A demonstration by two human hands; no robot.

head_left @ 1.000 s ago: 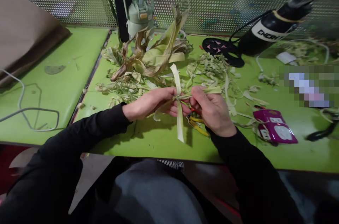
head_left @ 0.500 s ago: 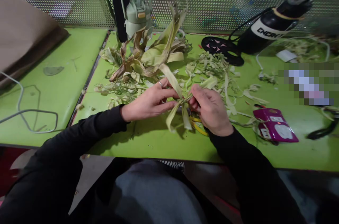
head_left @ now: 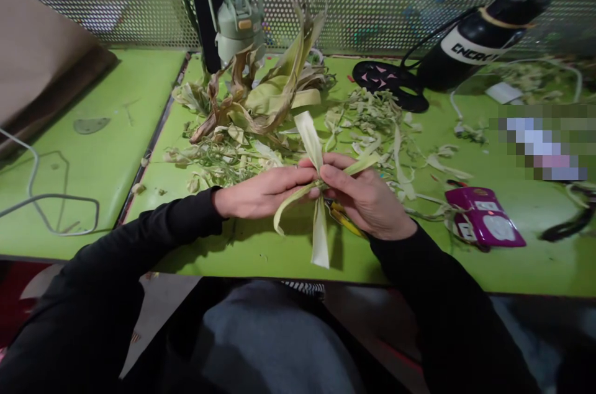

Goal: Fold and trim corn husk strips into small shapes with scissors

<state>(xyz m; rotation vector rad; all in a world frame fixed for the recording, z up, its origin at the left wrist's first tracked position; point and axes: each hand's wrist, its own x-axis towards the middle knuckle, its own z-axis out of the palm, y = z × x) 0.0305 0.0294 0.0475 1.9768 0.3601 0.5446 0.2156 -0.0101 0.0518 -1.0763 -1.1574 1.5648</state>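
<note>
Between my hands are pale green corn husk strips [head_left: 320, 236], crossed at a small knot or centre with their ends sticking out several ways. My left hand [head_left: 267, 190] lies on the left side of them, its fingers closed about the crossing. From the right, my right hand [head_left: 367, 198] pinches the centre with thumb and fingers. One strip stands up toward the back, one hangs toward the table's front edge, and others curve left and right. A yellow-handled tool [head_left: 347, 218] lies partly hidden under my right hand.
Behind my hands lies a heap of dry corn husks [head_left: 274, 96] with shredded bits [head_left: 372, 111]. A pale green bottle [head_left: 238, 28] and a phone [head_left: 207, 34] stand by the mesh screen. Right are a black bottle [head_left: 470, 46] and a purple device [head_left: 487, 217]; left, a brown paper bag [head_left: 41, 59].
The husk strips have turned and spread into a cross, the front one now hanging straighter and lower. My left fingers have come closer to the centre, and my right grip has shifted slightly.
</note>
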